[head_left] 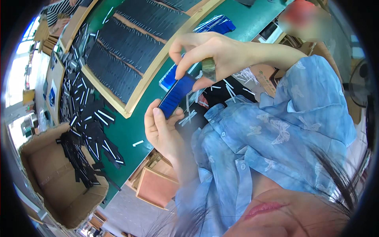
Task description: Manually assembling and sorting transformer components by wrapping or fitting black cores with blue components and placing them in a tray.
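Note:
A glossy dark-blue rectangular piece with a black edge [175, 96] is held tilted between my two hands. My left hand [162, 128] pinches its lower end between thumb and fingers. My right hand [215, 53] grips its upper end with thumb and forefinger. A small olive-brown block [208, 68] is tucked in the right palm; its exact kind is unclear. Just behind the held piece, another blue piece [168, 79] lies on the green tabletop [138, 126]. White strips [191, 117] are scattered on dark cloth below the right hand.
A wooden-framed panel [126, 108] holds rows of black pieces. Black and white strips [92, 118] are piled left of it, beside an open cardboard box [47, 181]. More blue pieces [217, 25] lie at the far side. Wooden trays [156, 187] stand below the table edge.

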`<state>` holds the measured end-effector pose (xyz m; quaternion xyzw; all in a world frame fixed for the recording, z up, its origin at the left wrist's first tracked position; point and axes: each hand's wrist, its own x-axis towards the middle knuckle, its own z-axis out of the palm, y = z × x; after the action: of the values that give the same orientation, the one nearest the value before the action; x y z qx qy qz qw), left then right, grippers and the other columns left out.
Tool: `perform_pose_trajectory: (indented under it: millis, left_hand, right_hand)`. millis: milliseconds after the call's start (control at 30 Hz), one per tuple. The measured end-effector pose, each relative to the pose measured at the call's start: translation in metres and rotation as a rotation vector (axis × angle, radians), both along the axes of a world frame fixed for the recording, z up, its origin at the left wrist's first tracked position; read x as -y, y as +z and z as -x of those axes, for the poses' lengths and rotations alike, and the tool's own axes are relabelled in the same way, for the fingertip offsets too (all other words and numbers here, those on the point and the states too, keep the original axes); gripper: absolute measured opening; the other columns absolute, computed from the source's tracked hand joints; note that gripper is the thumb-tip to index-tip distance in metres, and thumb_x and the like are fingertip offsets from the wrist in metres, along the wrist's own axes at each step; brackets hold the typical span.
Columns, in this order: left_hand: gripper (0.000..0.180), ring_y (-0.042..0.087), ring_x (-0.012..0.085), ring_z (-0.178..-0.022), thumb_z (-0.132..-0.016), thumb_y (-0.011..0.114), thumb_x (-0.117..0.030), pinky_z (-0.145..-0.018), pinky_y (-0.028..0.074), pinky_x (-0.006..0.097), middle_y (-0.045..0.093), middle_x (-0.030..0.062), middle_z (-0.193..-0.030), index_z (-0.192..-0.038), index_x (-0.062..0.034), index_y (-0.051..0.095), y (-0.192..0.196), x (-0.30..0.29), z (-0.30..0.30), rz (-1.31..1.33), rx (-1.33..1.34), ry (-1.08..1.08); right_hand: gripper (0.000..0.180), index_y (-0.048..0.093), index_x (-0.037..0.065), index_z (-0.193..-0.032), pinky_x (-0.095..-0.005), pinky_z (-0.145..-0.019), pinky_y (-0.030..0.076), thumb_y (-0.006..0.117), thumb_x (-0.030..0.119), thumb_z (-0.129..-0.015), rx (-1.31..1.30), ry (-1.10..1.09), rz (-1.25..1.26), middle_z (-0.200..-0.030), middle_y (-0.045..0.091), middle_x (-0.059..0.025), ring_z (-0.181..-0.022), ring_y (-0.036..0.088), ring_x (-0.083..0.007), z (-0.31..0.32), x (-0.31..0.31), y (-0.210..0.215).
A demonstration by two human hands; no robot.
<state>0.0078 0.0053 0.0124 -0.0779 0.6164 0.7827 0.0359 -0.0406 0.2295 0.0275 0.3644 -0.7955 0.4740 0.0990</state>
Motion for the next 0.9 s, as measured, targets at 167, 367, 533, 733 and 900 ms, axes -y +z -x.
perform_pose_trajectory:
  millis: [167,367,533,733,900]
  left_hand:
    - [0.032,0.062,0.0189,-0.064,-0.095,0.049,-0.02,-0.056,0.054,0.023,0.062,0.017,-0.089,-0.111,0.0074,0.052,-0.006,0.0,0.005,-0.054,0.032,-0.042]
    - [0.027,0.063,0.0198,-0.062,-0.095,0.05,-0.017,-0.057,0.054,0.026,0.063,0.0178,-0.086,-0.107,0.0058,0.054,-0.006,0.002,0.006,-0.113,0.025,-0.054]
    - [0.027,0.063,0.0197,-0.062,-0.095,0.049,-0.018,-0.057,0.054,0.025,0.063,0.018,-0.085,-0.108,0.0066,0.054,-0.007,0.005,0.007,-0.126,0.02,-0.049]
    - [0.027,0.063,0.0197,-0.062,-0.096,0.049,-0.017,-0.057,0.054,0.025,0.063,0.0182,-0.086,-0.108,0.0067,0.054,-0.007,0.007,0.007,-0.125,0.014,-0.054]
    - [0.031,0.061,0.0176,-0.064,-0.096,0.048,-0.019,-0.056,0.054,0.023,0.061,0.0163,-0.089,-0.111,0.008,0.052,-0.005,0.008,0.006,-0.121,0.017,-0.064]
  right_hand:
    - [0.026,0.068,0.012,-0.089,-0.03,-0.07,0.047,0.078,0.014,-0.065,0.007,-0.014,-0.033,-0.095,0.055,-0.0029,-0.084,0.059,-0.0192,-0.003,-0.002,0.002]
    - [0.025,0.067,0.011,-0.087,-0.0308,-0.07,0.047,0.078,0.015,-0.065,-0.008,-0.039,-0.059,-0.094,0.055,-0.0024,-0.083,0.059,-0.0203,-0.006,-0.002,0.005]
    - [0.025,0.067,0.012,-0.087,-0.031,-0.069,0.047,0.078,0.016,-0.065,-0.015,-0.044,-0.072,-0.094,0.055,-0.0016,-0.082,0.059,-0.0201,-0.004,0.001,0.004]
    - [0.025,0.066,0.012,-0.087,-0.031,-0.068,0.047,0.078,0.017,-0.066,-0.018,-0.035,-0.062,-0.095,0.054,-0.0015,-0.08,0.058,-0.0194,-0.003,0.003,0.007]
    - [0.024,0.066,0.011,-0.087,-0.031,-0.068,0.046,0.077,0.017,-0.066,-0.014,-0.018,-0.048,-0.095,0.054,-0.0016,-0.08,0.058,-0.0194,-0.002,0.004,0.006]
